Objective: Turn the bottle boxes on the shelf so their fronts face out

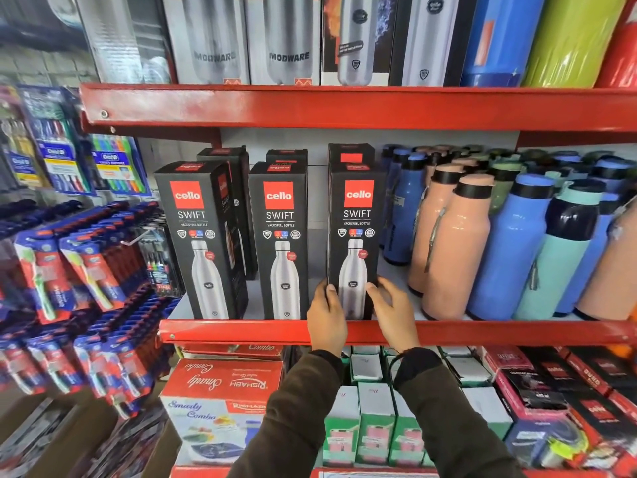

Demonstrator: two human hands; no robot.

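Note:
Three tall black bottle boxes stand in a row at the front of the red shelf, each showing a red logo and a steel bottle picture. The left box is turned slightly, so its side panel shows too. The middle box faces out. The right box faces out and is held low down from both sides: my left hand grips its left edge and my right hand its right edge. More black boxes stand behind the front row, mostly hidden.
Loose blue, peach and teal bottles crowd the shelf right of the held box. Toothbrush packs hang at the left. Boxed bottles fill the shelf above, and cartons sit below.

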